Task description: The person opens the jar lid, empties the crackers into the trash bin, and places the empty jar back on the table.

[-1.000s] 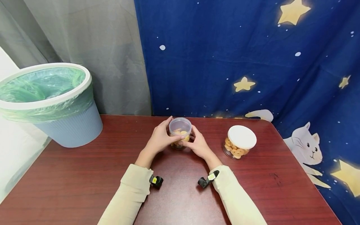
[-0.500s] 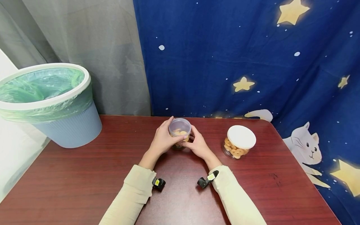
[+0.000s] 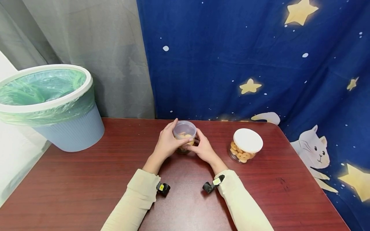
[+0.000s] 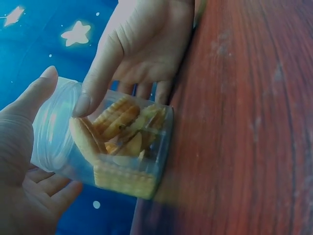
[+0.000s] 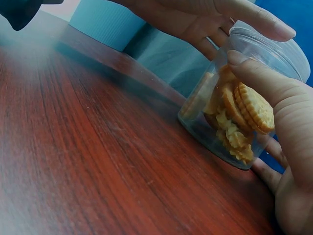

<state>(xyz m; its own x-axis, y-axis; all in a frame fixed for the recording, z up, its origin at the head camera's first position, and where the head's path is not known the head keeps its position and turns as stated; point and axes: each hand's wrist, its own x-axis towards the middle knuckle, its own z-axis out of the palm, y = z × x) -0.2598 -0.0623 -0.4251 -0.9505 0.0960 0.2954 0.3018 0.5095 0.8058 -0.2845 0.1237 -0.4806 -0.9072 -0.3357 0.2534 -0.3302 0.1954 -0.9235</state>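
Observation:
A clear plastic jar (image 3: 184,127) stands near the back edge of the table, with crackers and cookies (image 5: 254,110) in its lower part. My left hand (image 3: 166,145) grips the jar's upper part from the left, its thumb across the front. Lower down, my right hand (image 3: 204,149) holds the jar's body from the right; the thumb (image 4: 87,100) lies on its wall in the left wrist view. The jar's rim (image 4: 51,129) is translucent; whether a clear lid sits on it I cannot tell. Some fingers are hidden behind the jar.
A second jar with a white lid (image 3: 248,140) and ring-shaped cookies stands to the right on the dark red table (image 3: 86,179). At the left is a blue bin (image 3: 76,130) lined with a green bag. Curtains (image 3: 202,64) hang behind the table.
My left wrist has shifted slightly to the right since a second ago. Both hands keep their hold on the jar, which stays at the same place.

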